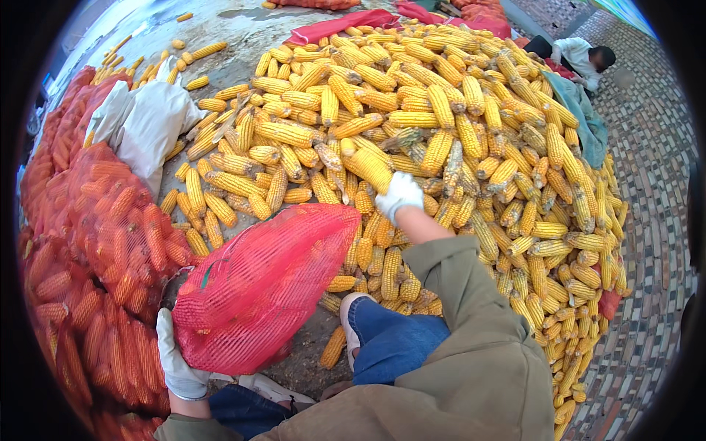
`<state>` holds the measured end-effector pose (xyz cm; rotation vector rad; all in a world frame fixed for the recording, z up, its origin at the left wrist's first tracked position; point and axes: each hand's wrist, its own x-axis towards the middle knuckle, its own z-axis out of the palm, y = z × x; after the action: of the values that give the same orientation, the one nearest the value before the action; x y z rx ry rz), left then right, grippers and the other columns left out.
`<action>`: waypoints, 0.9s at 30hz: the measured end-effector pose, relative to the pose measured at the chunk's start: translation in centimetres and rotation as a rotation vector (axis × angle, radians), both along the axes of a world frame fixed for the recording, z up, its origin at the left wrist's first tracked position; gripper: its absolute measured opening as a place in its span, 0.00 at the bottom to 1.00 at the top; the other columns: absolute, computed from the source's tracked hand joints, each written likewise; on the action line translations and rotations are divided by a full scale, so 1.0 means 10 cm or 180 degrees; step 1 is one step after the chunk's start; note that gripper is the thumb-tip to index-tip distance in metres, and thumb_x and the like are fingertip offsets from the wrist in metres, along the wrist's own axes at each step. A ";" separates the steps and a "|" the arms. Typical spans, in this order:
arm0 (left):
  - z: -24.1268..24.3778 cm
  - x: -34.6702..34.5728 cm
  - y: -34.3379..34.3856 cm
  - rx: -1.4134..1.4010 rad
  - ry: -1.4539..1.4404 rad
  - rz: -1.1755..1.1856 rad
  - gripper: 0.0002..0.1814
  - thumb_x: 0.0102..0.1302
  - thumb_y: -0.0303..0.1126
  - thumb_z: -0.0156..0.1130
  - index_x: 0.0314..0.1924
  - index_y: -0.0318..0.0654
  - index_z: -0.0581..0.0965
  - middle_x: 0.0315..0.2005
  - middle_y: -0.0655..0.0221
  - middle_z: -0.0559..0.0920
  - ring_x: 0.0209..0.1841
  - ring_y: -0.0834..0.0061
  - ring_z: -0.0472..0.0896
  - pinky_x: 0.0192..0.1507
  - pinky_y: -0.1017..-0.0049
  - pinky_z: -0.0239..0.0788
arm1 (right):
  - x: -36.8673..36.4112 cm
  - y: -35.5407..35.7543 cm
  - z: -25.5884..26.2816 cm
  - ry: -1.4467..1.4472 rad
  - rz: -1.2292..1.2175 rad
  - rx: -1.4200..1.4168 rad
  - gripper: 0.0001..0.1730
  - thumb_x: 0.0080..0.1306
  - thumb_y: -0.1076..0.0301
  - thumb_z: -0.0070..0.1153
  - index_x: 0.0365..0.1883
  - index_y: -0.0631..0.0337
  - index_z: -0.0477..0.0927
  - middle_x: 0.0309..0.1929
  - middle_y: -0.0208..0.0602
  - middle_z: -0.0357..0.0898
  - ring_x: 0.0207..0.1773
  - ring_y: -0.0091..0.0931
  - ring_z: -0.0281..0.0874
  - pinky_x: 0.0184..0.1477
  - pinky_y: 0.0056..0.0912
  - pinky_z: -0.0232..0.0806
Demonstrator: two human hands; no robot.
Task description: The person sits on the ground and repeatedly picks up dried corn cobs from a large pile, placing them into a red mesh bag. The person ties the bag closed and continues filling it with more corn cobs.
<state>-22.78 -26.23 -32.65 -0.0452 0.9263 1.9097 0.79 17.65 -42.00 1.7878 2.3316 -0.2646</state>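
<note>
My left hand [179, 358], in a white glove, grips the near left edge of a red mesh sack [259, 281]; its fingers are partly behind the mesh. The sack lies tilted in front of my legs and bulges with corn cobs dimly seen through it. A white glove also covers my right hand [401, 194], which is closed around the lower end of a yellow corn cob [370, 170] on the large pile of husked corn cobs [430, 105]. More cobs touch that one, and its far end points up and left. The fingertips of my right hand are hidden.
Filled red mesh sacks [121, 220] crowd the left side, with a white cloth sack [151, 121] on them. One loose cob [333, 347] lies by my shoe. A person [582, 58] bends down beyond the pile at upper right, near a green cloth [579, 118] and brick paving [645, 220].
</note>
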 end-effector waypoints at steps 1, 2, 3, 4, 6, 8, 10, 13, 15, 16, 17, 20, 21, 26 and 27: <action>0.00 0.01 0.02 -0.0006 -0.0026 -0.0011 0.33 0.81 0.54 0.48 0.75 0.40 0.68 0.73 0.60 0.72 0.74 0.57 0.70 0.77 0.52 0.60 | 0.03 -0.09 -0.05 0.0197 0.0003 -0.0377 0.41 0.63 0.49 0.68 0.66 0.63 0.68 0.64 0.54 0.73 0.64 0.48 0.79 0.67 0.49 0.72; 0.00 0.01 0.03 -0.0013 -0.0053 -0.0018 0.34 0.81 0.54 0.48 0.76 0.41 0.67 0.73 0.60 0.72 0.75 0.57 0.69 0.77 0.51 0.60 | 0.08 -0.19 -0.10 0.0348 0.0116 -0.0466 0.42 0.63 0.49 0.67 0.68 0.63 0.67 0.64 0.56 0.74 0.64 0.49 0.79 0.67 0.47 0.72; 0.02 0.02 0.04 -0.0023 -0.0080 -0.0013 0.34 0.80 0.55 0.48 0.76 0.42 0.67 0.73 0.60 0.72 0.75 0.57 0.69 0.77 0.50 0.59 | 0.10 -0.30 -0.10 0.0500 0.0242 -0.0558 0.43 0.64 0.48 0.67 0.69 0.63 0.65 0.65 0.57 0.74 0.64 0.49 0.79 0.67 0.46 0.72; 0.04 0.04 0.07 0.0018 -0.0102 -0.0044 0.34 0.80 0.55 0.49 0.76 0.42 0.67 0.74 0.60 0.72 0.75 0.56 0.69 0.77 0.50 0.59 | 0.12 -0.37 -0.08 0.0894 0.0335 -0.0470 0.44 0.64 0.51 0.67 0.71 0.64 0.64 0.64 0.58 0.76 0.63 0.47 0.81 0.66 0.43 0.72; 0.09 0.09 0.14 0.0102 -0.0141 -0.0066 0.35 0.80 0.56 0.49 0.77 0.42 0.67 0.74 0.60 0.71 0.75 0.55 0.69 0.77 0.49 0.58 | 0.08 -0.33 0.17 0.2146 -0.0069 -0.0530 0.44 0.64 0.53 0.69 0.71 0.65 0.64 0.64 0.56 0.77 0.63 0.45 0.81 0.67 0.43 0.72; 0.11 0.11 0.16 0.0091 -0.0128 -0.0100 0.36 0.80 0.56 0.49 0.77 0.42 0.66 0.74 0.60 0.71 0.75 0.55 0.69 0.78 0.49 0.57 | 0.09 -0.03 0.28 0.3345 -0.0419 -0.0349 0.45 0.62 0.55 0.71 0.71 0.65 0.64 0.63 0.55 0.78 0.63 0.43 0.80 0.68 0.43 0.71; 0.14 0.10 0.17 0.0101 -0.0062 -0.0159 0.35 0.80 0.56 0.49 0.77 0.41 0.67 0.74 0.60 0.72 0.75 0.56 0.69 0.78 0.50 0.57 | 0.01 0.50 0.48 0.3249 -0.0635 0.0586 0.43 0.61 0.56 0.72 0.70 0.64 0.67 0.62 0.54 0.79 0.65 0.42 0.79 0.68 0.44 0.71; 0.15 0.06 0.19 0.0124 -0.0046 -0.0249 0.35 0.80 0.56 0.48 0.76 0.40 0.68 0.73 0.60 0.72 0.75 0.57 0.70 0.77 0.51 0.58 | 0.00 1.33 0.84 0.2212 -0.0665 0.1129 0.39 0.60 0.54 0.73 0.65 0.63 0.72 0.65 0.56 0.76 0.66 0.46 0.77 0.68 0.47 0.71; 0.10 0.05 0.13 -0.0049 -0.0058 -0.0080 0.34 0.81 0.55 0.48 0.76 0.40 0.68 0.73 0.60 0.73 0.75 0.57 0.70 0.77 0.52 0.58 | -0.25 1.44 0.76 0.1962 -0.0852 0.0931 0.40 0.59 0.52 0.75 0.64 0.62 0.74 0.65 0.56 0.76 0.65 0.49 0.77 0.69 0.49 0.71; 0.05 0.04 0.12 -0.0116 -0.0076 -0.0005 0.34 0.81 0.55 0.48 0.75 0.40 0.68 0.73 0.60 0.73 0.74 0.57 0.70 0.77 0.52 0.58 | -0.36 1.47 0.76 0.1823 -0.0944 0.0854 0.40 0.58 0.51 0.76 0.63 0.62 0.75 0.65 0.56 0.75 0.64 0.50 0.78 0.69 0.49 0.70; 0.02 0.04 0.11 -0.0180 -0.0095 0.0070 0.34 0.81 0.55 0.48 0.75 0.40 0.69 0.73 0.60 0.73 0.74 0.57 0.70 0.77 0.52 0.58 | -0.48 1.45 0.70 0.1839 -0.1192 0.0629 0.44 0.56 0.49 0.78 0.65 0.62 0.74 0.70 0.57 0.69 0.71 0.49 0.71 0.71 0.49 0.68; -0.01 0.04 0.20 -0.0357 -0.0109 0.0150 0.33 0.81 0.54 0.48 0.74 0.38 0.70 0.72 0.60 0.74 0.74 0.58 0.71 0.77 0.54 0.58 | -0.70 1.57 0.25 0.2214 -0.1261 0.0619 0.48 0.56 0.45 0.77 0.69 0.60 0.73 0.84 0.56 0.42 0.86 0.49 0.39 0.79 0.49 0.57; 0.01 0.05 0.20 -0.0379 -0.0092 0.0170 0.33 0.81 0.54 0.48 0.74 0.39 0.70 0.72 0.60 0.74 0.74 0.58 0.71 0.77 0.54 0.58 | -0.86 1.49 0.18 0.2028 -0.1201 0.0654 0.49 0.56 0.44 0.76 0.70 0.60 0.72 0.84 0.56 0.40 0.86 0.49 0.38 0.79 0.50 0.56; 0.05 0.04 0.38 -0.0410 -0.0318 0.0092 0.34 0.80 0.55 0.49 0.75 0.40 0.69 0.73 0.60 0.73 0.74 0.57 0.70 0.78 0.52 0.57 | -1.48 1.28 0.04 0.1687 -0.1065 0.0182 0.53 0.57 0.34 0.71 0.75 0.51 0.69 0.85 0.59 0.38 0.87 0.50 0.36 0.81 0.55 0.50; 0.03 0.05 0.38 -0.0479 -0.0330 0.0137 0.34 0.80 0.55 0.50 0.75 0.40 0.69 0.73 0.60 0.73 0.74 0.57 0.70 0.78 0.52 0.57 | -1.59 1.19 0.02 0.1627 -0.1139 -0.0209 0.53 0.58 0.33 0.70 0.76 0.49 0.68 0.84 0.59 0.40 0.87 0.50 0.37 0.81 0.56 0.49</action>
<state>-22.24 -22.48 -32.30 -0.2529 1.0034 1.8554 -15.10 29.55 -41.76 2.3116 2.2329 -0.9383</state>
